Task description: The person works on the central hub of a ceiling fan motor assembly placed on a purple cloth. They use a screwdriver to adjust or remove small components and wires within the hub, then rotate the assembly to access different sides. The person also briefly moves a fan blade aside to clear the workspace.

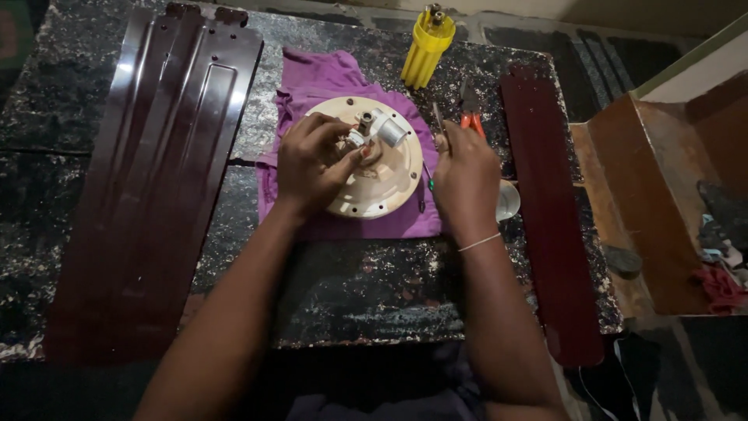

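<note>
A cream round fan motor housing (389,175) lies on a purple cloth (319,82) on a dark speckled table (351,288). A grey metal shaft piece (387,129) stands up at its centre. My left hand (313,162) rests on the housing, with its fingers closed around small parts beside the shaft. To the right of the housing, my right hand (465,178) grips a thin screwdriver (439,121) whose tip points away from me.
Dark brown fan blades lie stacked at the left (167,156), and one more blade (545,203) lies at the right. A yellow tool holder (425,48) and red-handled pliers (470,109) sit behind the housing. A brown box (662,195) stands at the right.
</note>
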